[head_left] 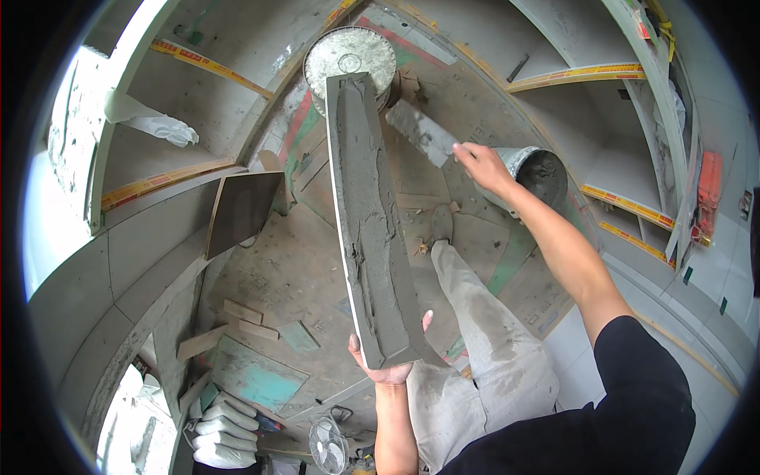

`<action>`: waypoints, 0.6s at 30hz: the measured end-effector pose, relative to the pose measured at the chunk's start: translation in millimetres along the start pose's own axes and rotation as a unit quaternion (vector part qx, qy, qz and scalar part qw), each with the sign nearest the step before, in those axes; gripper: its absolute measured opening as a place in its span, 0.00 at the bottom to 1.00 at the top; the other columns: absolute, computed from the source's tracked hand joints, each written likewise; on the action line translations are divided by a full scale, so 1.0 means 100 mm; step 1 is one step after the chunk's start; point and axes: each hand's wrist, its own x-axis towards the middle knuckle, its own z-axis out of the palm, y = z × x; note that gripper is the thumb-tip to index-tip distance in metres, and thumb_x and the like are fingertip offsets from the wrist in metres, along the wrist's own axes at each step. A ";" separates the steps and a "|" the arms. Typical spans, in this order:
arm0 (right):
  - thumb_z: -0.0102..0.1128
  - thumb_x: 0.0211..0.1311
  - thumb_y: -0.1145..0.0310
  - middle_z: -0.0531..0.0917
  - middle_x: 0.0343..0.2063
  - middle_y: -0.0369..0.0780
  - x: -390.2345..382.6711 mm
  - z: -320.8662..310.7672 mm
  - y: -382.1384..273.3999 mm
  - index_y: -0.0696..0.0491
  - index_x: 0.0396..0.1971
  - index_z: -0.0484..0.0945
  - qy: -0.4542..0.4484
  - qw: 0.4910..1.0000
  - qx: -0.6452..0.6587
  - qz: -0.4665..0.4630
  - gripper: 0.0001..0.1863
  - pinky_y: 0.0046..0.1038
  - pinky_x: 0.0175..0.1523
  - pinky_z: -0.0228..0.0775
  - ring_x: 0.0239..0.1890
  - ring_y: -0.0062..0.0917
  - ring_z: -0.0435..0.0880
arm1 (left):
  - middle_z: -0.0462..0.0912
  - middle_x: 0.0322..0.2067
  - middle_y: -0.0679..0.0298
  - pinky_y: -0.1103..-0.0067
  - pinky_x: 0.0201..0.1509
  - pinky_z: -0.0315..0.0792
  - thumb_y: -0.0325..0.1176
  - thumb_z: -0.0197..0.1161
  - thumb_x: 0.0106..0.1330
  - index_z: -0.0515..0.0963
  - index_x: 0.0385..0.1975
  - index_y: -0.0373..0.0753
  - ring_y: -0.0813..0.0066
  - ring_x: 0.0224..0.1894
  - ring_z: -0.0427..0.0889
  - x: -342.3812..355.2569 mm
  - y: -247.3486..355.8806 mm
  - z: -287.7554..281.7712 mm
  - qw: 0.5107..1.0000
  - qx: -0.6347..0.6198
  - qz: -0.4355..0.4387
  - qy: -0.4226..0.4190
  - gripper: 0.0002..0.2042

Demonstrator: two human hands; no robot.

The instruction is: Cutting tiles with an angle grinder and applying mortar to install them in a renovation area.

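Note:
A long, narrow tile strip point(372, 214) runs away from me, its upper face covered with wet grey mortar. My left hand point(388, 362) is wrapped round its near end from below, thumb on the right side. The strip's far end lies over a round bucket point(317, 54) with a whitish, crusted top. To the right of the strip, my right hand point(483, 165) grips the handle of a flat trowel point(421, 133), slightly blurred. The trowel blade points toward the far left, apart from the mortar. Just beyond my right hand, a tilted bucket point(546, 176) contains grey mortar.
Open cabinet frames edged with yellow tape point(578, 77) line both sides. A dark panel point(244, 210) leans at the left. Tile offcuts point(298, 336) lie on the dusty floor. Stacked white bags point(225, 434) and a fan point(328, 445) stand lower left. A red case point(709, 190) is at right.

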 end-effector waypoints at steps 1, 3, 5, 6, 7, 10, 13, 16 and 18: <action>0.61 0.84 0.43 0.91 0.33 0.47 -0.07 0.05 -0.06 0.57 0.48 0.88 -0.002 1.000 0.002 -0.001 0.27 0.43 0.44 0.81 0.35 0.42 0.91 | 0.68 0.85 0.69 0.25 0.87 0.33 0.59 0.67 0.71 0.67 0.86 0.55 0.58 0.84 0.68 0.00 -0.02 0.07 1.000 -0.006 0.007 0.005 0.43; 0.62 0.86 0.47 0.90 0.36 0.37 -0.40 0.26 -0.19 0.56 0.56 0.87 -0.041 0.976 0.211 -0.019 0.24 0.33 0.40 0.81 0.31 0.25 0.89 | 0.68 0.84 0.69 0.25 0.87 0.33 0.60 0.67 0.71 0.67 0.86 0.55 0.59 0.84 0.68 -0.04 -0.04 0.22 1.000 -0.001 0.005 0.009 0.43; 0.70 0.82 0.55 0.88 0.39 0.37 -0.49 0.55 -0.30 0.56 0.59 0.86 -0.037 0.973 0.218 -0.064 0.20 0.30 0.42 0.81 0.34 0.23 0.89 | 0.68 0.84 0.69 0.25 0.87 0.33 0.61 0.67 0.71 0.67 0.86 0.55 0.59 0.84 0.68 -0.05 -0.08 0.38 1.000 0.006 -0.005 0.009 0.43; 0.72 0.79 0.57 0.88 0.42 0.41 -0.36 0.69 -0.30 0.56 0.58 0.86 0.058 0.973 0.152 -0.165 0.20 0.32 0.45 0.82 0.38 0.29 0.91 | 0.68 0.85 0.69 0.25 0.87 0.33 0.62 0.67 0.70 0.66 0.86 0.55 0.60 0.84 0.68 -0.04 -0.13 0.46 1.000 0.006 -0.004 0.007 0.44; 0.74 0.77 0.59 0.89 0.44 0.44 -0.23 0.87 -0.29 0.57 0.57 0.86 0.150 0.950 0.082 -0.261 0.20 0.35 0.48 0.82 0.43 0.36 0.92 | 0.68 0.85 0.70 0.26 0.88 0.33 0.62 0.67 0.70 0.66 0.87 0.55 0.60 0.84 0.68 -0.05 -0.19 0.54 1.000 0.007 -0.002 0.006 0.45; 0.76 0.70 0.71 0.87 0.46 0.47 0.09 1.35 -0.46 0.56 0.58 0.87 0.216 0.947 0.125 -0.202 0.19 0.41 0.53 0.82 0.49 0.46 0.90 | 0.67 0.85 0.70 0.27 0.88 0.33 0.63 0.66 0.69 0.65 0.87 0.55 0.59 0.84 0.68 -0.02 -0.35 0.78 0.999 0.028 0.008 0.045 0.46; 0.74 0.68 0.76 0.86 0.47 0.47 0.04 1.65 -0.50 0.55 0.57 0.87 0.255 0.937 0.139 -0.195 0.19 0.42 0.52 0.81 0.49 0.47 0.89 | 0.67 0.85 0.70 0.27 0.89 0.34 0.63 0.65 0.70 0.64 0.88 0.56 0.59 0.84 0.68 -0.02 -0.44 0.91 0.998 0.024 0.006 0.050 0.45; 0.73 0.66 0.78 0.85 0.49 0.46 -0.27 1.74 -0.28 0.53 0.59 0.86 0.227 0.951 0.131 -0.163 0.21 0.43 0.53 0.81 0.51 0.48 0.88 | 0.68 0.85 0.69 0.27 0.89 0.33 0.63 0.65 0.71 0.64 0.87 0.56 0.59 0.84 0.68 -0.04 -0.41 0.91 0.997 0.032 0.019 0.070 0.45; 0.74 0.67 0.74 0.85 0.50 0.44 -0.52 1.65 -0.02 0.53 0.59 0.85 0.211 0.963 0.065 -0.152 0.21 0.44 0.55 0.81 0.54 0.48 0.87 | 0.68 0.85 0.69 0.27 0.88 0.34 0.63 0.64 0.71 0.65 0.87 0.56 0.59 0.83 0.69 -0.04 -0.42 0.88 0.997 0.032 0.025 0.068 0.44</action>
